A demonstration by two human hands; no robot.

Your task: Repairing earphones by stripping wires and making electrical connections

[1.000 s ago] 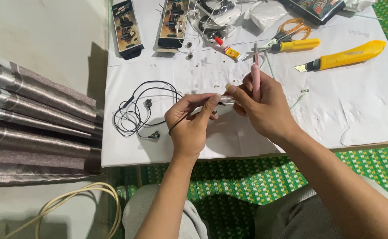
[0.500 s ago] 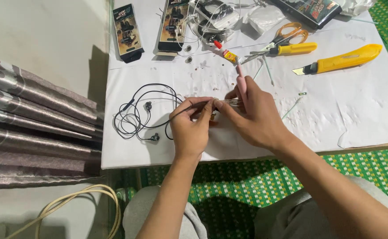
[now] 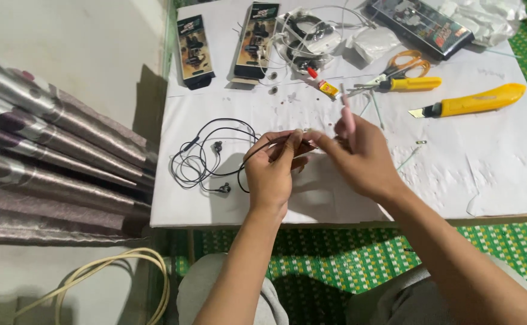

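My left hand (image 3: 271, 170) is closed in a pinch, thumb and forefinger nipped on the thin black cable (image 3: 257, 150) of the earphones (image 3: 210, 157), just above the near edge of the desk (image 3: 311, 198); my right hand (image 3: 360, 159) meets it fingertip to fingertip, its fingers pressed together on the same bit of cable, though what exactly sits between them is too small to tell; a slim pink tool (image 3: 348, 114) stands up from my right fist, gripped in the curled fingers; the rest of the cable lies coiled on the white desk toward its left edge, the two earbuds resting among the loops; further back lie a small glue tube (image 3: 323, 85), orange-handled scissors (image 3: 399, 66) and a yellow utility knife (image 3: 471, 101) toward the right edge; two dark retail boxes (image 3: 224, 42) sit at the far left corner.
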